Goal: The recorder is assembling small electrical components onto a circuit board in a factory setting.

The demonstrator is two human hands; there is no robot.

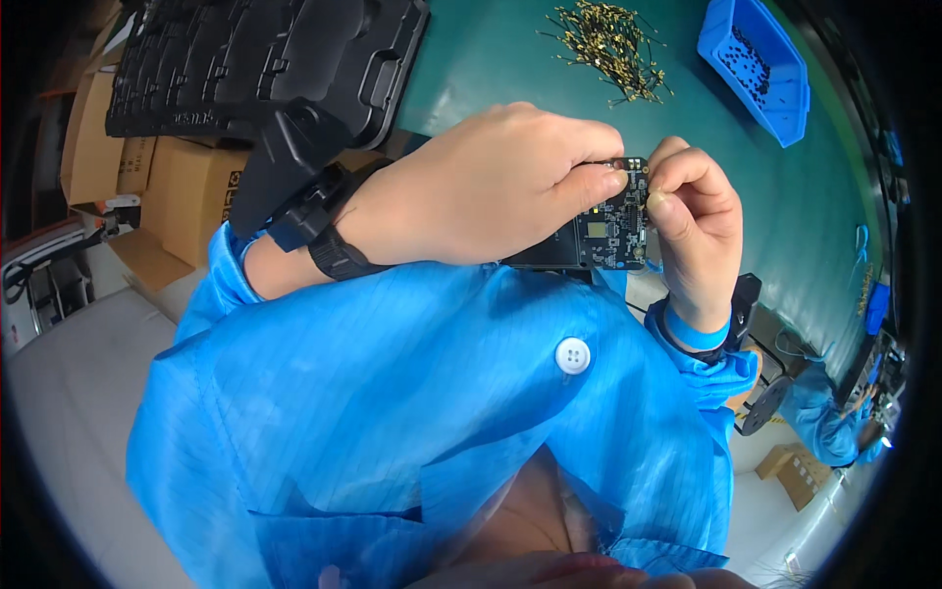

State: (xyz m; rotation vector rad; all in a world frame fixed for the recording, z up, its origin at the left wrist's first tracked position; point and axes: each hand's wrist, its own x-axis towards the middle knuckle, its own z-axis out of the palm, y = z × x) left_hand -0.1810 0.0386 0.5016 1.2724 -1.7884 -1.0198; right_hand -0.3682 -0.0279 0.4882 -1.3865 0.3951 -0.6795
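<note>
A black circuit board (pixel 616 234) with small chips and a gold square lies close in front of my chest, at the table's near edge. My left hand (pixel 520 182) grips it from the left, thumb on its top face and the curled fingers at its far edge. At the board's right edge is my right hand (pixel 702 216), with thumb and forefinger pinched together. Whatever sits between those fingertips is too small to make out. Beyond the hands rests a tangled pile of short black cables with gold-coloured ends (pixel 613 54).
A blue bin (pixel 790 113) of small black parts stands at the far right of the green table (pixel 471 69). Black moulded trays (pixel 265 59) are at the far left, above cardboard boxes (pixel 186 196). Another person in blue (pixel 819 417) is at the right.
</note>
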